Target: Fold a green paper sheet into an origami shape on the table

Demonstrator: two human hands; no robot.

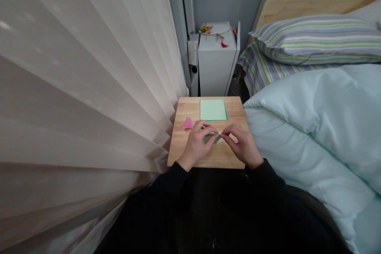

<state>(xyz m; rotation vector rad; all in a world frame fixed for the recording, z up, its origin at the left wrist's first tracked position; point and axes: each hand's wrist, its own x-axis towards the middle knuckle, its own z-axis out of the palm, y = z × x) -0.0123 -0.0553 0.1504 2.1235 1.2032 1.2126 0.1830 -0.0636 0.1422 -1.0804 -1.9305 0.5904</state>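
A small folded piece of green paper (216, 140) is held just above the wooden tabletop (178, 147). My left hand (200, 139) grips its left side, with the fingers over the top and the thumb in front. The thumb and forefinger of my right hand (242, 143) pinch its right tip. Much of the paper is hidden behind my fingers, so its exact shape cannot be made out. Beyond my hands lies a stack of square light green paper (213, 110). A small pink folded paper piece (187, 123) sits to the left of my left hand.
A pale pleated curtain (119, 87) hangs close along the left. To the right is a bed with a light blue quilt (312, 119) and a striped pillow (315, 39). Behind the table stands a white cabinet (216, 67) with small colourful items on top.
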